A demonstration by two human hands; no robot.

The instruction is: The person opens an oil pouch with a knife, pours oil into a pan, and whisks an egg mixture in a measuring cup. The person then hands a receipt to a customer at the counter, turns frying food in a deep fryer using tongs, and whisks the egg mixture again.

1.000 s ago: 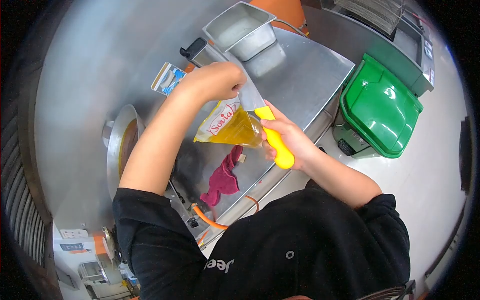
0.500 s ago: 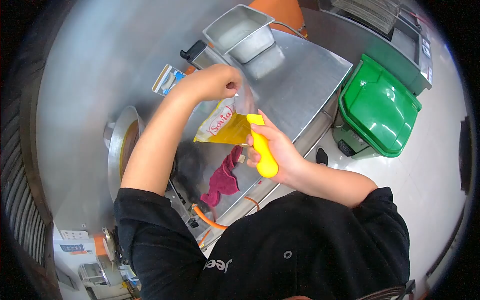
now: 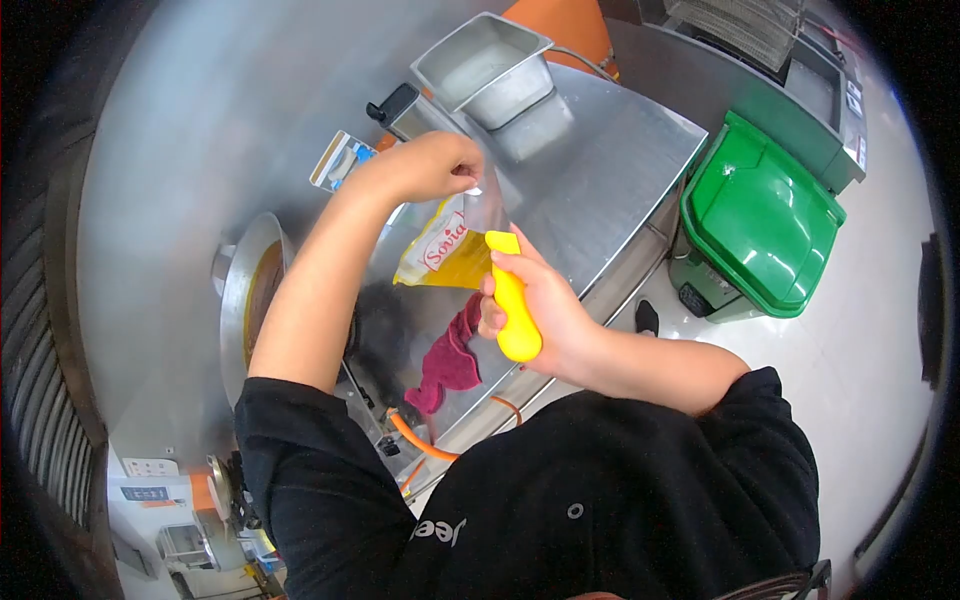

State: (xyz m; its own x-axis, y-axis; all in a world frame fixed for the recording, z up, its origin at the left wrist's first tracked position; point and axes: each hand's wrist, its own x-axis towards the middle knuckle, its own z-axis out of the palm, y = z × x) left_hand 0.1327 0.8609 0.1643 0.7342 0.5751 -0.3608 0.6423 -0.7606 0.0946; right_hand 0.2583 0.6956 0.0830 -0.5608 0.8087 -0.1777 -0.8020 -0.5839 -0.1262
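My left hand (image 3: 445, 163) is closed in a pinch on the top corner of a clear plastic bag of yellow liquid (image 3: 445, 250) labelled "Sovia". The bag hangs tilted over the steel counter. A knife (image 3: 515, 315) with a thick yellow handle is wrapped in the fingers of my right hand (image 3: 548, 305). Its grey blade points up from the handle, close beside the bag's upper part and below my left fingers. Whether the blade touches the bag I cannot tell. Beneath the hands lies a crumpled dark red cloth (image 3: 450, 365).
A steel pan (image 3: 485, 65) stands at the counter's far end (image 3: 640, 150). At left is a large round metal pan (image 3: 238, 300) with brownish contents. A green lidded bin (image 3: 765, 215) stands on the floor at right. An orange hose (image 3: 420, 440) runs by the counter's near edge.
My right hand and the knife have shifted slightly left and down in view, the handle turning more upright. My left hand still grips the bag, nearly unmoved.
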